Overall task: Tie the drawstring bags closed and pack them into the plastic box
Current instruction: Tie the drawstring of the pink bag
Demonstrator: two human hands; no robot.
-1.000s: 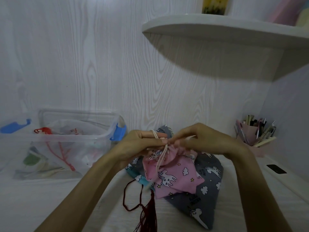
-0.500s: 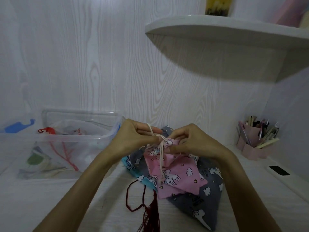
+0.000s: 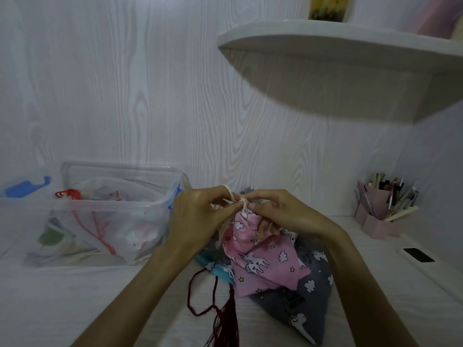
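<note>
A pink drawstring bag (image 3: 260,264) printed with unicorns hangs from both hands above the table. My left hand (image 3: 198,216) and my right hand (image 3: 283,214) pinch its cream cord (image 3: 243,204) at the gathered neck, fingertips almost touching. Under it lie a grey unicorn bag (image 3: 300,304) and a blue bag (image 3: 215,267), partly covered. The clear plastic box (image 3: 105,209) with blue clips stands at the left, with several bags inside it.
A dark red cord with a tassel (image 3: 220,309) lies on the table in front of the bags. A pink pen holder (image 3: 383,214) stands at the back right, a phone (image 3: 418,255) near it. A white shelf (image 3: 350,53) juts out overhead at right.
Both hands kept working the cream cord at the bag's neck; the fingers have drawn closer together and the cord now wraps tightly around the gathered top.
</note>
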